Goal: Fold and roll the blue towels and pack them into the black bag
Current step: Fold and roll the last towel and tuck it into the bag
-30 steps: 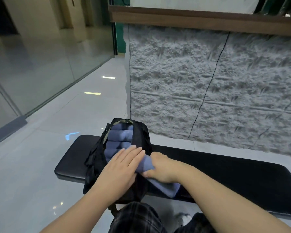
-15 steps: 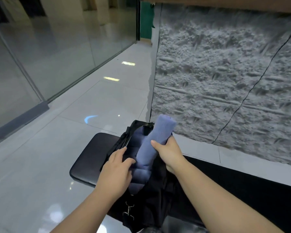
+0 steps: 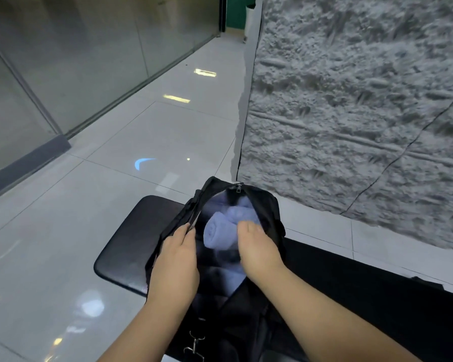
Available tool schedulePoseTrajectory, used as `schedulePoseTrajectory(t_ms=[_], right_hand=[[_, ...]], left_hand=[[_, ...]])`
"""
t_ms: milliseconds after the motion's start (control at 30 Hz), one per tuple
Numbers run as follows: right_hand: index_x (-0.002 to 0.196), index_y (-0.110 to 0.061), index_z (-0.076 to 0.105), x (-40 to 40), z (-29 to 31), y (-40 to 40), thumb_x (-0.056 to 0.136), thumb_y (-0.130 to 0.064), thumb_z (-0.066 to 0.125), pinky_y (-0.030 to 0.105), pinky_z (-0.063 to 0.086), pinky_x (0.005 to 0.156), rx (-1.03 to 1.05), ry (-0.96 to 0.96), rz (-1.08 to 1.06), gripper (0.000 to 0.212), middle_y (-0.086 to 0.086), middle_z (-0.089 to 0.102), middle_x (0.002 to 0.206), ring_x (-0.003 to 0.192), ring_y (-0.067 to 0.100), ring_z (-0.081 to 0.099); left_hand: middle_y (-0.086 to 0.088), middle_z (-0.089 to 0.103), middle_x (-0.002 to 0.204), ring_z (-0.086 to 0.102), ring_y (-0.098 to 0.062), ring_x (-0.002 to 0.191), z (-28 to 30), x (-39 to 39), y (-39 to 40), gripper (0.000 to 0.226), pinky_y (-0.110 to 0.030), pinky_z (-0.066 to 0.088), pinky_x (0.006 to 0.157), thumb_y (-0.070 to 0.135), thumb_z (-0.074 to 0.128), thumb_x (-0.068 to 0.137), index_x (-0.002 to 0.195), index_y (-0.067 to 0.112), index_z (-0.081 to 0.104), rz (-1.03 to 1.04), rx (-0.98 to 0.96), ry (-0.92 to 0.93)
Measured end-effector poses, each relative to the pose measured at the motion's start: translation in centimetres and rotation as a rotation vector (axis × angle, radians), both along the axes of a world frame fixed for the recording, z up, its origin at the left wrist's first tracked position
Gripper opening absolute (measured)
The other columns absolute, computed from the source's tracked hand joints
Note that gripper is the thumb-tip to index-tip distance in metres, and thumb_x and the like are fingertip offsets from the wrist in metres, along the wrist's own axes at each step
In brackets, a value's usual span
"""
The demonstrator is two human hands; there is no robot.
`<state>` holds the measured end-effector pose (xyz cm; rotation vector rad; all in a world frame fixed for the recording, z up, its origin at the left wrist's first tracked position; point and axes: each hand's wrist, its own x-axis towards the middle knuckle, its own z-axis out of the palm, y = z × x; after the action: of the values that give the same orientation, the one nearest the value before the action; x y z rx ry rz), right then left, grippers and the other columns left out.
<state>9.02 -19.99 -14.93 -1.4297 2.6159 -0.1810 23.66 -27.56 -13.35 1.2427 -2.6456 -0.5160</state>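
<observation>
- Inside the open black bag point(image 3: 268, 205) on the black padded table point(image 3: 126, 246): rolled blue towel point(image 3: 219, 233), long axis running from near-left to far-right, spiral end facing near-left, more blue rolls beneath.
- Right hand point(image 3: 256, 250) curled over the roll, gripping it.
- Left hand point(image 3: 177, 259) pinching the bag's left zipper edge.
- Around: glossy grey tiled floor point(image 3: 76, 205), rough grey stone wall point(image 3: 351, 100), glass partition point(image 3: 76, 61).
- No legible writing.

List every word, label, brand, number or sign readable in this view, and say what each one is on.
None: no text is readable anywhere in this view.
The black bag shows no legible label or brand.
The rolled blue towel carries no print.
A blue curved mark on the floor is a shape only, with no letters.
</observation>
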Motion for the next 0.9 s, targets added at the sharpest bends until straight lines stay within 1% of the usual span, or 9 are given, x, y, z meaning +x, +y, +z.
schedulePoseTrajectory(t_ms=[67,100,133,167,233,267,500,800,900], right_hand=[[0.071,-0.009,0.063,0.4,-1.3,-0.8,0.024,-0.009,0.087,0.023,0.048,0.051,0.026,0.098,0.015,0.053,0.006,0.060,0.066,0.059,0.020,0.061],[0.067,-0.011,0.063,0.5,-1.7,-1.3,0.015,-0.011,0.087,0.022,0.048,0.050,0.021,0.126,0.036,0.057,0.005,0.059,0.061,0.053,0.019,0.060],[0.072,-0.009,0.064,0.7,-1.7,-1.7,0.019,-0.015,0.088,0.024,0.050,0.055,0.064,0.129,0.038,0.059,0.007,0.061,0.067,0.059,0.020,0.061],[0.088,-0.005,0.063,0.9,-1.5,-2.0,0.036,-0.019,0.089,0.029,0.051,0.068,0.122,0.109,0.033,0.059,0.012,0.063,0.083,0.076,0.023,0.063],[0.122,-0.001,0.043,1.1,-2.1,-2.9,0.077,-0.013,0.067,0.035,0.040,0.094,0.203,0.103,0.089,0.052,0.017,0.051,0.121,0.112,0.029,0.050],[0.128,-0.001,0.035,0.9,-2.4,-3.3,0.084,-0.010,0.059,0.036,0.036,0.099,0.198,0.099,0.112,0.050,0.017,0.046,0.129,0.119,0.030,0.045],[0.128,-0.003,0.035,-0.5,-2.8,-4.2,0.087,0.000,0.044,0.038,0.034,0.098,0.152,0.033,0.206,0.042,0.017,0.044,0.132,0.122,0.030,0.042],[0.124,-0.012,0.041,-2.5,-3.1,-4.5,0.087,-0.005,0.051,0.035,0.033,0.097,0.267,-0.131,0.240,0.039,0.010,0.047,0.132,0.122,0.028,0.041],[0.115,-0.013,0.051,-2.0,-3.3,-4.3,0.079,-0.010,0.065,0.034,0.039,0.087,0.156,0.011,0.200,0.039,0.010,0.054,0.120,0.113,0.027,0.048]], left_hand=[[0.005,0.024,0.151,0.037,-0.022,0.123,-0.3,0.0,-0.1,0.067,-0.035,0.043,0.094,-0.006,0.040,0.081,0.143,0.017,0.033,0.006,0.008,0.029],[0.004,0.026,0.151,0.037,-0.023,0.122,-0.4,0.1,-0.2,0.067,-0.035,0.043,0.095,-0.007,0.040,0.080,0.143,0.016,0.034,0.000,0.006,0.047],[0.003,0.028,0.151,0.039,-0.024,0.121,-0.6,0.1,-0.2,0.068,-0.035,0.043,0.096,-0.008,0.039,0.079,0.143,0.016,0.035,-0.010,0.002,0.065],[0.003,0.031,0.149,0.040,-0.024,0.119,-0.7,0.1,-0.3,0.069,-0.035,0.043,0.096,-0.009,0.038,0.078,0.142,0.016,0.037,-0.020,-0.003,0.077],[0.003,0.034,0.148,0.042,-0.024,0.115,-0.8,0.2,-0.4,0.072,-0.033,0.042,0.096,-0.011,0.036,0.075,0.142,0.016,0.038,-0.032,-0.003,0.091],[0.003,0.035,0.147,0.043,-0.024,0.114,-0.8,0.3,-0.5,0.074,-0.032,0.042,0.096,-0.012,0.036,0.073,0.141,0.017,0.039,-0.040,-0.001,0.093],[0.004,0.038,0.145,0.043,-0.025,0.114,-1.1,0.4,-0.6,0.075,-0.036,0.042,0.096,-0.013,0.035,0.071,0.140,0.016,0.041,-0.061,0.025,0.095],[0.006,0.038,0.145,0.042,-0.024,0.115,-0.9,-0.3,0.0,0.070,-0.041,0.045,0.091,-0.012,0.039,0.073,0.138,0.015,0.043,-0.040,0.061,0.086],[0.003,0.041,0.142,0.043,-0.025,0.112,-1.3,-0.4,0.0,0.069,-0.039,0.045,0.090,-0.010,0.042,0.074,0.138,0.014,0.044,-0.065,0.067,0.078]])
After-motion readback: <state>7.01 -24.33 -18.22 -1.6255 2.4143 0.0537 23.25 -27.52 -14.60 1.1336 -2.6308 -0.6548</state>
